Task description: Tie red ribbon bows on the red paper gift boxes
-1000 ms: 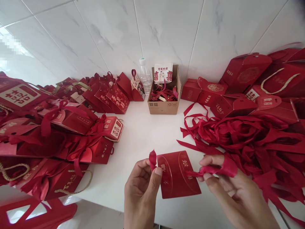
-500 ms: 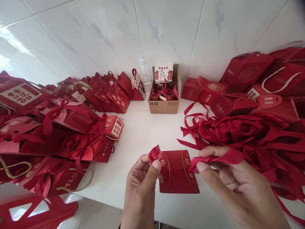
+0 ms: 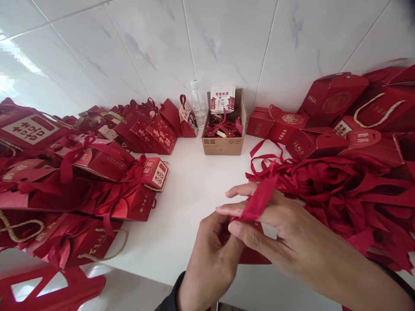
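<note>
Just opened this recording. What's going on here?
A person's two bare hands are close together over a white table. The right hand has a red ribbon between its fingers; the left hand holds a red card piece, mostly hidden by the hands. Red boxes, several with ribbons on them, crowd the left side. On the right lies a ribbon heap, with more boxes behind it. A bottle and a cardboard box stand by the wall.
</note>
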Demonstrator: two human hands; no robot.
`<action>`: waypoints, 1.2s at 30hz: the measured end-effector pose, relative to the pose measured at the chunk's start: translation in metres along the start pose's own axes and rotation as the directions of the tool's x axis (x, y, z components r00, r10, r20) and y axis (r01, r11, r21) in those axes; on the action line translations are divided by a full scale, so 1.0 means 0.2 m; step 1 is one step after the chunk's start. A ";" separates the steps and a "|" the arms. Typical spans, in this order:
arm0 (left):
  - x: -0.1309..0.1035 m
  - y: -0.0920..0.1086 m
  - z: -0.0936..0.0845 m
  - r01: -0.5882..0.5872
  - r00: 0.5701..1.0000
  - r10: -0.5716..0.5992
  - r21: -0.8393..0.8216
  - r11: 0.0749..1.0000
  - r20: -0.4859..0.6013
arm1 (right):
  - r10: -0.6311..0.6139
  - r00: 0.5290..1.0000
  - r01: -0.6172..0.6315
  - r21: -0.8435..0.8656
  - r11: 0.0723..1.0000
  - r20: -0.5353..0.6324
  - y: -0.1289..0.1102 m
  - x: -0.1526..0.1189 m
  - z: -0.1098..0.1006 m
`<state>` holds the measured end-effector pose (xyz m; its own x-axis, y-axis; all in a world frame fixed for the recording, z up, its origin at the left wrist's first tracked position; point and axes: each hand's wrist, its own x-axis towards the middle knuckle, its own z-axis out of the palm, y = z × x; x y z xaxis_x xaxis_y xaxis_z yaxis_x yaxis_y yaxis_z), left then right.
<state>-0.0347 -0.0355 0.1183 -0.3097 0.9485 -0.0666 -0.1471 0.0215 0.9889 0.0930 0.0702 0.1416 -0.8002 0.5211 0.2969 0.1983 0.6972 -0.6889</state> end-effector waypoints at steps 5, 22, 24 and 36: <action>0.01 -0.03 -0.06 0.098 0.989 -0.103 -0.046 0.994 -0.108 | 0.067 0.998 -0.065 -0.056 0.996 0.019 0.04 -0.01 -0.04; 0.04 -0.10 -0.10 -0.543 0.738 0.671 0.658 0.522 0.077 | 0.255 0.939 -0.307 0.228 0.924 0.230 0.08 -0.02 0.02; 0.03 -0.12 -0.09 -0.515 0.734 0.678 0.673 0.530 0.027 | 0.273 0.923 -0.340 0.243 0.909 0.270 0.09 -0.02 0.02; -0.07 -0.15 -0.09 -0.377 0.808 0.570 0.617 0.691 -0.145 | 0.366 0.931 -0.357 0.268 0.895 0.018 0.05 -0.08 -0.07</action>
<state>-0.0424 -0.0554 0.0864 -0.4709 0.7331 0.4908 0.5943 -0.1476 0.7906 0.1157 0.0770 0.1392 -0.6823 0.7310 0.0124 0.3112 0.3057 -0.8998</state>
